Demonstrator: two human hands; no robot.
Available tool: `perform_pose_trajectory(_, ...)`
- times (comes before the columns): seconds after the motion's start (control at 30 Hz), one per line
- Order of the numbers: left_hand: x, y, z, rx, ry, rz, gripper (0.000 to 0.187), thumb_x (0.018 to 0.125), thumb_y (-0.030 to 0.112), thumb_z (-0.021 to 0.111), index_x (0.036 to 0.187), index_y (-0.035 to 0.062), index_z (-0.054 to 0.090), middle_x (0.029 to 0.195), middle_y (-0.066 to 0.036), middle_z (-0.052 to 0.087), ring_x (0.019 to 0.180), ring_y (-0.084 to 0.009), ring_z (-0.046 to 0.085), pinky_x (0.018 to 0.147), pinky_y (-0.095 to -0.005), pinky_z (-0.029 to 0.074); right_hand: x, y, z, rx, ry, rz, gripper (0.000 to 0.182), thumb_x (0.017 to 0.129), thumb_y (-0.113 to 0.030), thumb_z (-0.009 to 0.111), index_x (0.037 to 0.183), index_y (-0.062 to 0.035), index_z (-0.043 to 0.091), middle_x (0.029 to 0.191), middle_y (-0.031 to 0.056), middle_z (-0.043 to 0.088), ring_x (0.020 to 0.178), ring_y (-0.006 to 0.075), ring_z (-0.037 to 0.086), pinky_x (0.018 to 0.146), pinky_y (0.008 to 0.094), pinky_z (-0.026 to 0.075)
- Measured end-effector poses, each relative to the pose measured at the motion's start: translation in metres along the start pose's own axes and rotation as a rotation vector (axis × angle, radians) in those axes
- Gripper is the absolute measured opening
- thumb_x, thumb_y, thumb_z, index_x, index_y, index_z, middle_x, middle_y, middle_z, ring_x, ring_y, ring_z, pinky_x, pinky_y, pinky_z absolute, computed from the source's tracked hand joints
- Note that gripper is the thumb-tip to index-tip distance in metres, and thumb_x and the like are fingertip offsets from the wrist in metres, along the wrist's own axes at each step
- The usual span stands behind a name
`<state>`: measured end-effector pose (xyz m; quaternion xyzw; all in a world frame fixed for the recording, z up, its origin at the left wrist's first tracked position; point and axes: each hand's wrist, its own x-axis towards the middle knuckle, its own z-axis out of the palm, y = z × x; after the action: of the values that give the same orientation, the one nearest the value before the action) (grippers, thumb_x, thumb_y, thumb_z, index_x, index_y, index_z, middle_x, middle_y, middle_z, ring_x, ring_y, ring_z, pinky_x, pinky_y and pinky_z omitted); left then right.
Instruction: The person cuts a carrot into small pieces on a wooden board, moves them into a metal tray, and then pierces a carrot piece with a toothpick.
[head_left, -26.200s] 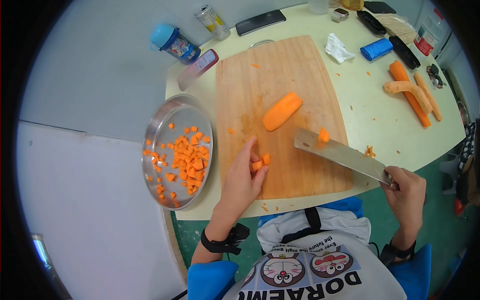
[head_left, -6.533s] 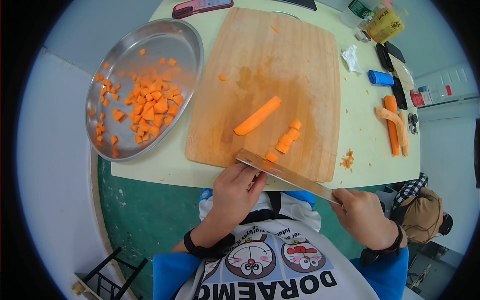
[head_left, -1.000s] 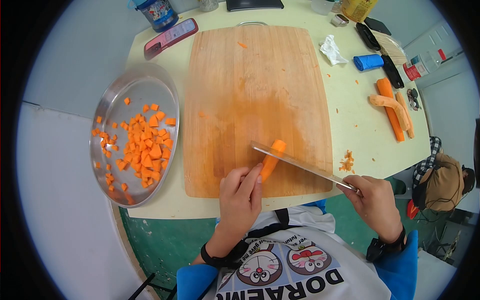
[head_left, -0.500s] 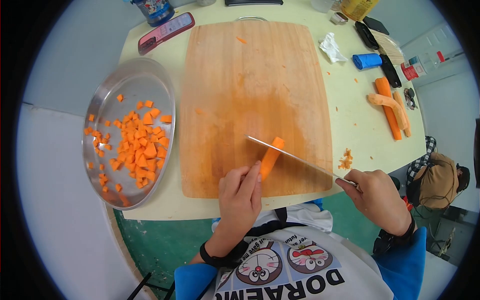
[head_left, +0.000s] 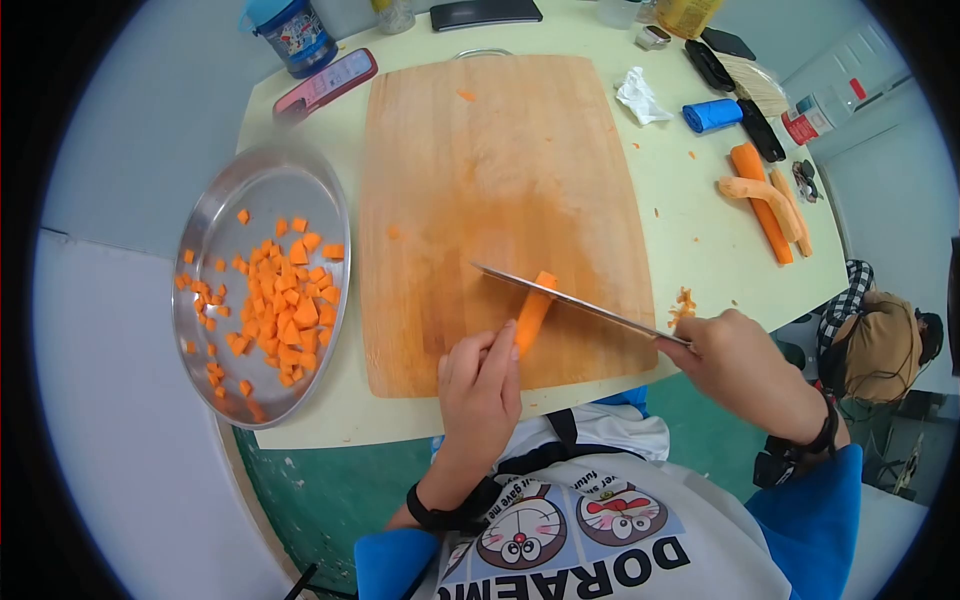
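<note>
My left hand (head_left: 480, 380) pinches the near end of a carrot (head_left: 531, 325), which lies on the wooden cutting board (head_left: 480, 130). A knife (head_left: 600, 314) is gripped by its handle in my right hand (head_left: 732, 362). Its blade crosses the carrot close to the far end, edge toward the board, with the tip pointing to the upper left. Beside the board on the left, an oval metal tray (head_left: 189, 338) holds many diced carrot pieces (head_left: 283, 300). My left fingers stay on the near side of the blade.
Whole carrots (head_left: 765, 215) lie at the table's right, near a blue roll (head_left: 712, 115), a crumpled tissue (head_left: 641, 97) and a plastic bottle (head_left: 822, 112). Orange scraps (head_left: 683, 305) sit right of the board. A phone (head_left: 326, 84) and a blue jar (head_left: 297, 38) are at the back left.
The knife has shifted slightly left across the carrot, its blade still near the far end. My left hand keeps its hold on the carrot. The whole view has tilted a little.
</note>
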<state>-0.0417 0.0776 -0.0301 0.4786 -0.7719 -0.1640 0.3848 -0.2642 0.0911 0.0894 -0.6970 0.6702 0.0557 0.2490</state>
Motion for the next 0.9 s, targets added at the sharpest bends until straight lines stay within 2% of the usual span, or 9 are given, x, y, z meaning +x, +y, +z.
perform_pose_trajectory(0.23, 0.004, 0.001, 0.002, 0.034, -0.006, -0.041, 0.021, 0.080, 0.005, 0.060, 0.101, 0.0017, 0.063, 0.087, -0.009, 0.055, 0.073, -0.0210, 0.051, 0.066, -0.0299, 0.040, -0.002, 0.004, 0.003, -0.030, 0.102, -0.071, 0.030, 0.084, -0.025, 0.058, 0.067, -0.0007, 0.057, 0.052, 0.0163, 0.054, 0.050, 0.0333, 0.056, 0.048, 0.0394, 0.046)
perform_pose_trajectory(0.33, 0.004, 0.000, 0.002, 0.006, -0.004, -0.052, 0.020, 0.080, 0.006, 0.061, 0.100, 0.0018, 0.063, 0.087, -0.009, 0.055, 0.074, -0.0218, 0.051, 0.067, -0.0301, 0.041, -0.005, 0.002, -0.001, 0.010, 0.105, -0.016, 0.027, 0.084, -0.024, 0.059, 0.068, -0.0017, 0.057, 0.053, 0.0147, 0.055, 0.050, 0.0318, 0.056, 0.047, 0.0384, 0.046)
perform_pose_trajectory(0.4, 0.003, 0.000, 0.001, -0.008, -0.003, -0.056, 0.020, 0.080, 0.006, 0.062, 0.100, 0.0019, 0.063, 0.087, -0.009, 0.055, 0.074, -0.0222, 0.052, 0.067, -0.0302, 0.041, -0.010, 0.002, 0.004, 0.100, 0.225, -0.064, 0.023, 0.083, -0.021, 0.060, 0.068, -0.0031, 0.057, 0.055, 0.0133, 0.056, 0.048, 0.0304, 0.055, 0.046, 0.0378, 0.045)
perform_pose_trajectory(0.7, 0.003, 0.002, 0.000, -0.036, -0.002, -0.072, 0.021, 0.076, 0.007, 0.067, 0.096, 0.0032, 0.063, 0.086, -0.009, 0.056, 0.077, -0.0238, 0.054, 0.067, -0.0305, 0.042, -0.016, 0.004, 0.014, 0.047, 0.219, -0.158, 0.014, 0.079, -0.017, 0.063, 0.073, -0.0064, 0.057, 0.055, 0.0081, 0.054, 0.049, 0.0261, 0.056, 0.044, 0.0354, 0.045)
perform_pose_trajectory(0.9, 0.004, 0.001, 0.001, -0.024, 0.027, -0.047, 0.018, 0.076, 0.006, 0.068, 0.092, 0.0025, 0.063, 0.089, -0.009, 0.057, 0.077, -0.0233, 0.054, 0.067, -0.0305, 0.042, -0.013, 0.003, 0.017, 0.049, 0.213, -0.181, 0.014, 0.079, -0.018, 0.062, 0.074, -0.0060, 0.056, 0.055, 0.0082, 0.054, 0.049, 0.0262, 0.055, 0.045, 0.0354, 0.044)
